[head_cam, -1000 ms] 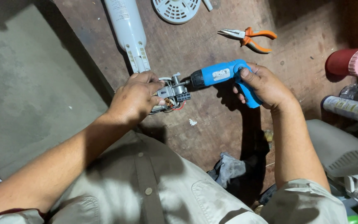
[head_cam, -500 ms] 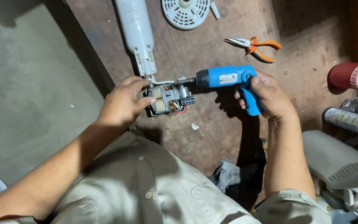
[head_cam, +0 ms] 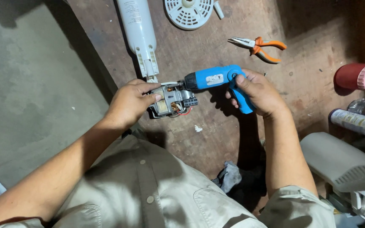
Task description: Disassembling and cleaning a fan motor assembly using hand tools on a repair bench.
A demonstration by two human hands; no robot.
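Note:
My left hand [head_cam: 128,102] grips a small electric motor [head_cam: 173,101] with copper windings and red wires, held above a brown wooden board. My right hand [head_cam: 260,93] is wrapped around the handle of a blue electric screwdriver [head_cam: 216,80]. Its black nose points left and its tip touches the top of the motor. A white plastic tube-shaped housing [head_cam: 139,33] lies on the board just beyond my left hand.
Orange-handled pliers [head_cam: 258,44] and a round white grille [head_cam: 189,10] lie at the back of the wooden board [head_cam: 317,71]. A dark red can with a pink lid [head_cam: 360,77], spray cans [head_cam: 355,122] and a grey plastic cover [head_cam: 343,164] crowd the right. Grey concrete floor [head_cam: 30,84] lies left.
Both hands with the motor and screwdriver sit slightly lower and more to the right in view. The grip on each is unchanged.

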